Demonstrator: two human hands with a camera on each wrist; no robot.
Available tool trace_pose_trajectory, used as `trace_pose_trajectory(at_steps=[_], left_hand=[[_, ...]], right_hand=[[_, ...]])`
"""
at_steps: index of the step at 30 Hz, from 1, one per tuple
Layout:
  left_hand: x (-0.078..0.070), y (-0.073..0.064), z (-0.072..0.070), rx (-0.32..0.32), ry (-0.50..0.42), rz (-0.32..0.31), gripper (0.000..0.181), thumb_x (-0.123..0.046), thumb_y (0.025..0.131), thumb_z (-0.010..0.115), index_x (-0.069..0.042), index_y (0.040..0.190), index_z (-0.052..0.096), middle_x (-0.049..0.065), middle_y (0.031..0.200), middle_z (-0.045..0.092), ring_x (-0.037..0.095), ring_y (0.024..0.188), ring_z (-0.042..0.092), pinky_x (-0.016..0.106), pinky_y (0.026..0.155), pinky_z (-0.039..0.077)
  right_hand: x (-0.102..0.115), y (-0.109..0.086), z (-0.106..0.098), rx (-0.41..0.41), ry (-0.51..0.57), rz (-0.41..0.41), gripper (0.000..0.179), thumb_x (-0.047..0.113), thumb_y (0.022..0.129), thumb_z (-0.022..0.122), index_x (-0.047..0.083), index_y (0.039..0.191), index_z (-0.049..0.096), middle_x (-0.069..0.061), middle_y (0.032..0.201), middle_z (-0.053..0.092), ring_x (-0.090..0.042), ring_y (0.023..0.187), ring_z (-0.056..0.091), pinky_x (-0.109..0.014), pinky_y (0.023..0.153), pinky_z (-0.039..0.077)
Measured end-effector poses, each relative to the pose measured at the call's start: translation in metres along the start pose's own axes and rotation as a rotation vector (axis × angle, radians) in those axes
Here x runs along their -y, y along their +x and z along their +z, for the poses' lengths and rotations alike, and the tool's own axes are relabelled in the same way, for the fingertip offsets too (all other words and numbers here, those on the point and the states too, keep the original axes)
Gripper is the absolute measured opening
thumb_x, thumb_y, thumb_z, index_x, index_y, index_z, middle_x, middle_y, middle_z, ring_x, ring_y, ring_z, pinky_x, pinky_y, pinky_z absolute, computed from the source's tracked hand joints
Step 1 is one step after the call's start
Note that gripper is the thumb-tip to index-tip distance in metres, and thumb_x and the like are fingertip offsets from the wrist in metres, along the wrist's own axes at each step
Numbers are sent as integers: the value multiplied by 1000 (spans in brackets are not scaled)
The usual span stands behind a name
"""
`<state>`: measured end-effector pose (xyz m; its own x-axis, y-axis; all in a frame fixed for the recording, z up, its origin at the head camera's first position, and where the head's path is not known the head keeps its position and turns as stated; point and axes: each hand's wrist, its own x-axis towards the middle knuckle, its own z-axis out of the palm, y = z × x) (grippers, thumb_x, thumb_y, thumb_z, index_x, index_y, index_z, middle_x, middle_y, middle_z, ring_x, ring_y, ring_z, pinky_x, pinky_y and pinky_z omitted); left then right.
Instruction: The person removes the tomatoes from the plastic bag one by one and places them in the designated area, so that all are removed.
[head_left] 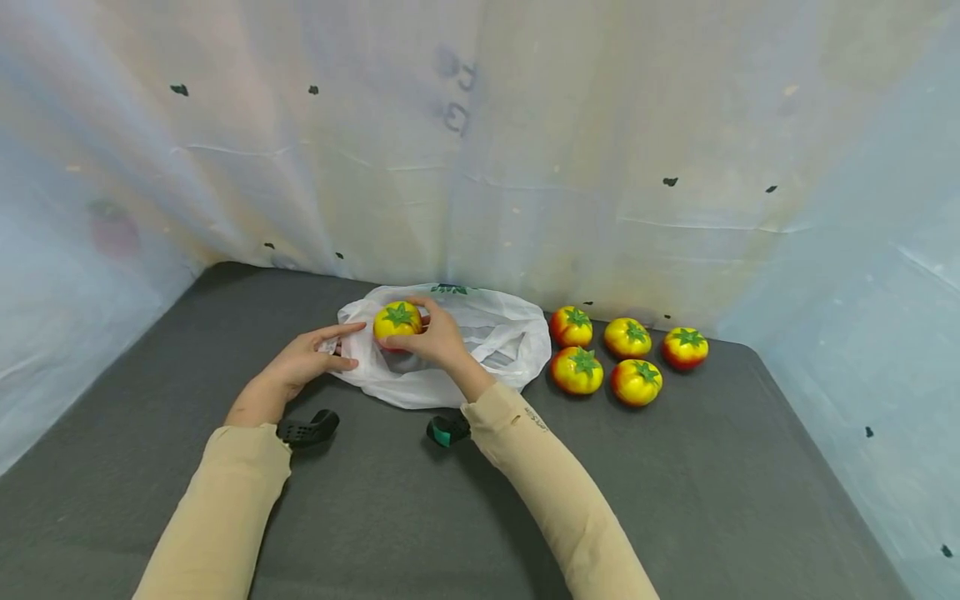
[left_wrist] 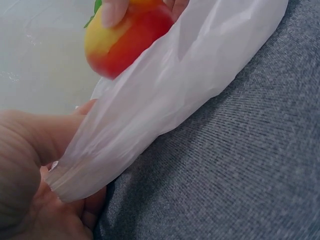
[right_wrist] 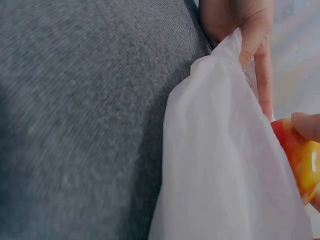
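A white plastic bag (head_left: pixel 442 385) lies spread on the dark table with its mouth facing up. Over the left part of that mouth, my right hand (head_left: pixel 438 333) grips a yellow-and-red tomato (head_left: pixel 397 321) with a green leafy top, thumb on the near side and fingers on the far side. My left hand (head_left: pixel 307 358) holds the bag's left edge; in the left wrist view the white film (left_wrist: pixel 135 125) passes between thumb and fingers. From the right wrist, the tomato (right_wrist: pixel 305 165) shows partly behind the raised bag wall (right_wrist: pixel 215 145).
Several more yellow-and-red tomatoes (head_left: pixel 577 371) stand grouped right of the bag, close to the table's back edge. A pale hanging sheet (head_left: pixel 540 150) encloses the back and sides. Dark straps (head_left: pixel 309 429) show at both wrists.
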<state>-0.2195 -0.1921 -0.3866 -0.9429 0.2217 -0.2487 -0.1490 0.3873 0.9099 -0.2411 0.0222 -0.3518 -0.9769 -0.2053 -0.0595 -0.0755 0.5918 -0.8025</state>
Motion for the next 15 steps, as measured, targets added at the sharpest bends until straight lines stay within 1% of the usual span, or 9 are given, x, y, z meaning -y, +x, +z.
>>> trace_pose_trajectory(at_steps=[5,10,15], left_hand=[[-1,0,0,-1,8,2,69,-15,87,68,-16,149,36,18,161,5,42,146,0,66,112,9],[-1,0,0,-4,8,0,69,-14,87,68,-15,148,37,18,160,6,42,146,0,64,113,8],[-1,0,1,-8,-5,-11,70,-14,86,69,-15,148,37,19,161,4,42,146,-2,65,113,6]], right_hand=[[-1,-6,-9,20,9,-13,75,34,75,81,22,140,46,-11,131,54,-25,113,52,-38,89,49],[-6,-10,-19,38,-20,-48,75,35,74,80,21,140,47,-11,132,54,-25,116,52,-38,91,48],[-14,-13,-27,47,-26,-74,75,36,74,80,20,140,47,-10,129,56,-25,114,53,-37,88,49]])
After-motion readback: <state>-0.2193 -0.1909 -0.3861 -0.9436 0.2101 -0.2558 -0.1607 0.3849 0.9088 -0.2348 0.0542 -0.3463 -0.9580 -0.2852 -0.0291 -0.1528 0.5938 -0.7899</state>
